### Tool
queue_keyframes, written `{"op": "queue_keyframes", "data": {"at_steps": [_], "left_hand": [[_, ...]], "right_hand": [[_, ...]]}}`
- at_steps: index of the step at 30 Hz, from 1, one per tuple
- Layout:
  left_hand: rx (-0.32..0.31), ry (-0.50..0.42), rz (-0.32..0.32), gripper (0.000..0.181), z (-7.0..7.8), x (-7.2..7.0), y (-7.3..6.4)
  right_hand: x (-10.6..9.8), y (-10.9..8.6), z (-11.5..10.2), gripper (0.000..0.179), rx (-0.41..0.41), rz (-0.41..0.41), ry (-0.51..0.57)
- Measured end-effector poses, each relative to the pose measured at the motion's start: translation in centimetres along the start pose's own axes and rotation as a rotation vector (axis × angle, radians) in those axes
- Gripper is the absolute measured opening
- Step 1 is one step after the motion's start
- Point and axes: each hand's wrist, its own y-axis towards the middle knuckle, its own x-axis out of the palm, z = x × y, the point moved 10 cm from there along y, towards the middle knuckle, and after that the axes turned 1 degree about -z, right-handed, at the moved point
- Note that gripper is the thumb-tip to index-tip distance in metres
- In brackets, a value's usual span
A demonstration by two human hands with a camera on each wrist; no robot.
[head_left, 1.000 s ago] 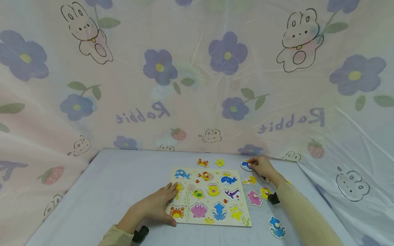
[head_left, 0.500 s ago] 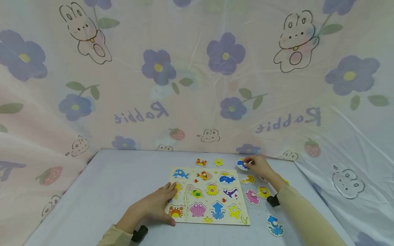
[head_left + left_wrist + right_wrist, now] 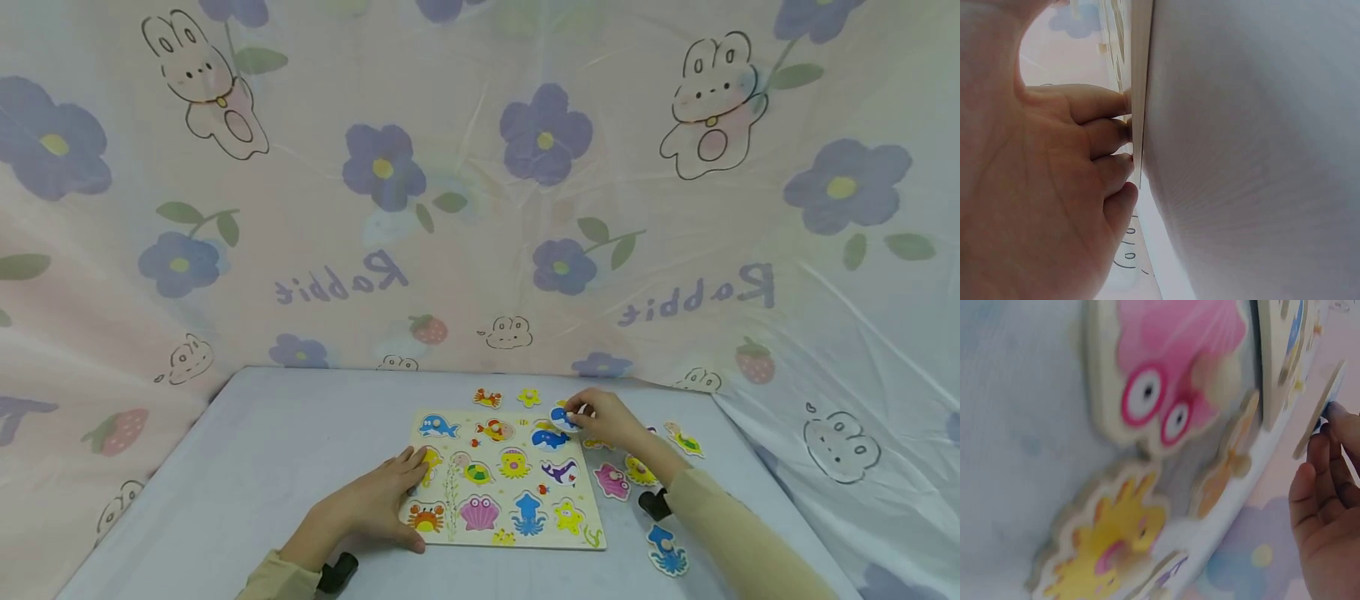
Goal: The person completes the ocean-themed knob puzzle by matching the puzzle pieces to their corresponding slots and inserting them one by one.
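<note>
My right hand (image 3: 611,421) pinches a blue whale puzzle piece (image 3: 562,419) over the back right corner of the wooden puzzle board (image 3: 517,533). In the right wrist view the piece (image 3: 1321,409) stands edge-on at the fingertips, raised off the cloth; its knob is hidden by the fingers. Just below it in the head view is the printed blue whale (image 3: 550,438) on the board. My left hand (image 3: 367,504) rests spread along the board's left edge, covering part of the yellow seahorse picture. In the left wrist view its fingertips touch the board's side (image 3: 1141,81).
Right of the board lie a pink shell piece (image 3: 612,481), a yellow octopus piece (image 3: 640,469), a blue squid piece (image 3: 667,550) and a turtle piece (image 3: 684,439). Behind it lie a crab piece (image 3: 487,397) and a starfish piece (image 3: 528,397). A printed curtain (image 3: 450,208) hangs behind.
My right hand has carried the whale piece left and toward me, from the table's back right to over the board's corner. My left hand has stayed on the board.
</note>
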Motion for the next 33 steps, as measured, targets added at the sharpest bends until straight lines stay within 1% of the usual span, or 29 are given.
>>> {"op": "queue_keyframes", "data": {"at_steps": [2,6,13,21,25,33], "left_hand": [[-0.002,-0.001,0.001,0.12,0.0,0.0,0.0],[-0.002,-0.003,0.001,0.12,-0.1,0.0,0.0],[-0.002,0.009,-0.004,0.119,-0.1,0.2,0.1],[0.005,0.02,-0.002,0.119,-0.1,0.1,0.2],[0.002,0.021,-0.001,0.119,-0.1,0.1,0.2],[0.0,0.016,0.002,0.119,-0.2,0.0,0.2]], "right_hand": [[0.6,0.0,-0.4,0.01,-0.024,-0.013,-0.001],[1.6,0.2,-0.9,0.01,-0.04,-0.037,0.008],[3.0,0.3,-1.6,0.009,-0.027,-0.073,-0.011],[3.4,0.1,-2.7,0.008,-0.018,-0.105,-0.012],[3.7,0.3,-2.7,0.008,-0.008,-0.122,-0.017],[4.1,0.5,-2.6,0.008,-0.013,-0.123,-0.027]]}}
